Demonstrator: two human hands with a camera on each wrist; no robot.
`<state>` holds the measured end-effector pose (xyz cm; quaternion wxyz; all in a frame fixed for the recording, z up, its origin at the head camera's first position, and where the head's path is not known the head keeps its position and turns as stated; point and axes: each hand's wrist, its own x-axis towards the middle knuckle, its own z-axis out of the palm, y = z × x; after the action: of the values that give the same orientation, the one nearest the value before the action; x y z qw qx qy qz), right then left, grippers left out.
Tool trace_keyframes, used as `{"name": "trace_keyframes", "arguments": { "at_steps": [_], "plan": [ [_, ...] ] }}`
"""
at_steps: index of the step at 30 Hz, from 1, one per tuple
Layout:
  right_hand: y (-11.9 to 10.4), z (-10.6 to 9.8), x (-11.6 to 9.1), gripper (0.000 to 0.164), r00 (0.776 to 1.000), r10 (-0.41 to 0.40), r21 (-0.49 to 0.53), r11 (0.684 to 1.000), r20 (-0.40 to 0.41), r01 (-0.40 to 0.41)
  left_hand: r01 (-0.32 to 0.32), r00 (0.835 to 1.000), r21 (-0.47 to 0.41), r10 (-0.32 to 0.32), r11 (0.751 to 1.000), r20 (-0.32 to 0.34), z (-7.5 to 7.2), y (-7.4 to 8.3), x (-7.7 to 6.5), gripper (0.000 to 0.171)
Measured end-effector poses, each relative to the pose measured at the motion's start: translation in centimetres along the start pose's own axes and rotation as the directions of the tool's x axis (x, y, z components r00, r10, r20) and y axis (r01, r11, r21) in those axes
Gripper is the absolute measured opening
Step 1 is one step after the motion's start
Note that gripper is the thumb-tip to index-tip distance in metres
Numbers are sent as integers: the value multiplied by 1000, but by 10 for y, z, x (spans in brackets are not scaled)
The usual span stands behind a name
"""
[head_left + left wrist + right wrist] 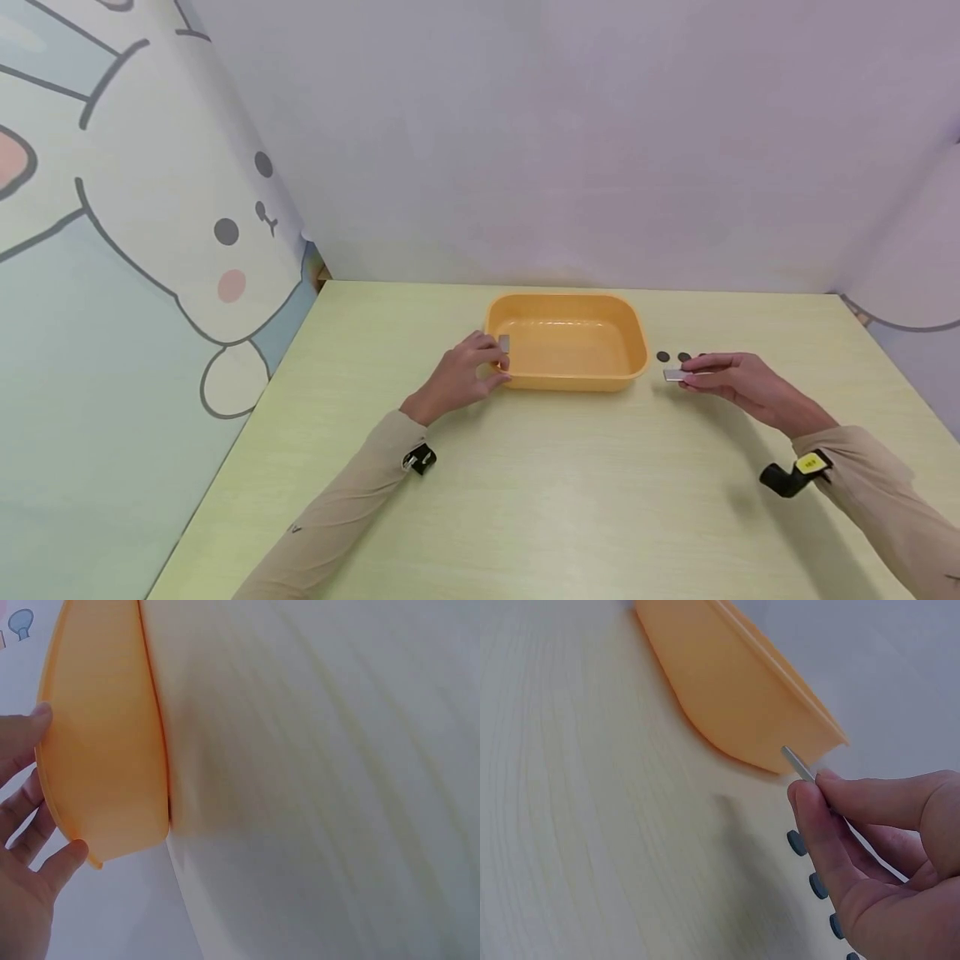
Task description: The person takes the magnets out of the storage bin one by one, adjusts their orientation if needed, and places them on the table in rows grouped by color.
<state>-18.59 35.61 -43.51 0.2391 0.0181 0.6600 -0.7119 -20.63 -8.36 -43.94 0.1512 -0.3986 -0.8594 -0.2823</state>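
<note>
An orange basin (pixel 567 383) stands on the table. At its left side my left hand (pixel 467 369) grips the rim, thumb at the front corner and fingers spread along the edge in the left wrist view. A small grey rectangular piece (pixel 504 342) shows right beside those fingertips; whether they hold it too I cannot tell. Right of the basin, my right hand (pixel 738 383) pinches a thin flat silvery plate (pixel 798 763) between thumb and fingers, raised over the table. Several dark round discs (pixel 663 357) lie in a row just behind and beneath that hand.
The pale wood-grain table (pixel 570 483) meets a plain light wall (pixel 555 167) at the back. A panel with a cartoon rabbit (pixel 165 200) borders the left side, and another panel (pixel 915 250) the right.
</note>
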Motion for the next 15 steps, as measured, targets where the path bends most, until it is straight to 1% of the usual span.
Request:
{"name": "trace_keyframes", "arguments": {
  "at_steps": [5, 15],
  "plan": [
    [6, 2, 3, 22, 1000, -23, 30, 999, 18, 23, 5, 1000, -6, -5, 1000, 2, 1, -1, 0, 11],
    [13, 3, 7, 20, 999, -30, -3, 1000, -26, 30, 0, 1000, -17, 0, 1000, -8, 0, -1, -1, 12]
  ]
}}
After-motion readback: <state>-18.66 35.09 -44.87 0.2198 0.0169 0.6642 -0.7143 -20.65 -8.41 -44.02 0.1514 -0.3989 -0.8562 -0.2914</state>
